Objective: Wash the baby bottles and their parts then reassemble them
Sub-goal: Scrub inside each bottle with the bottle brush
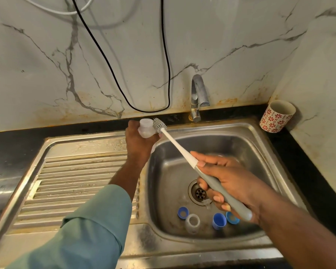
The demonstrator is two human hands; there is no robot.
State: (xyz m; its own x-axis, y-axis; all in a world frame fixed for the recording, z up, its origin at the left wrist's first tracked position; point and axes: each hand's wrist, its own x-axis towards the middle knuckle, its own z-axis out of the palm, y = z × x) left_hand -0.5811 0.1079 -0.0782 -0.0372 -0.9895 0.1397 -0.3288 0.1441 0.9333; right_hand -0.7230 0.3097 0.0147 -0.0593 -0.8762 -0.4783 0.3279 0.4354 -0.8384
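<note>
My left hand grips a clear baby bottle above the back left corner of the sink basin, its open neck pointing up. My right hand holds the grey handle of a long bottle brush. The brush's grey bristle head lies against the outside of the bottle's neck. On the basin floor near the front lie a blue ring, a clear bottle on its side, a blue cap and another blue ring, partly behind the brush handle.
The steel sink has a drain at its middle and a ribbed draining board on the left. A tap stands at the back, no water visible. A patterned cup sits in the right corner. A black cable hangs down the wall.
</note>
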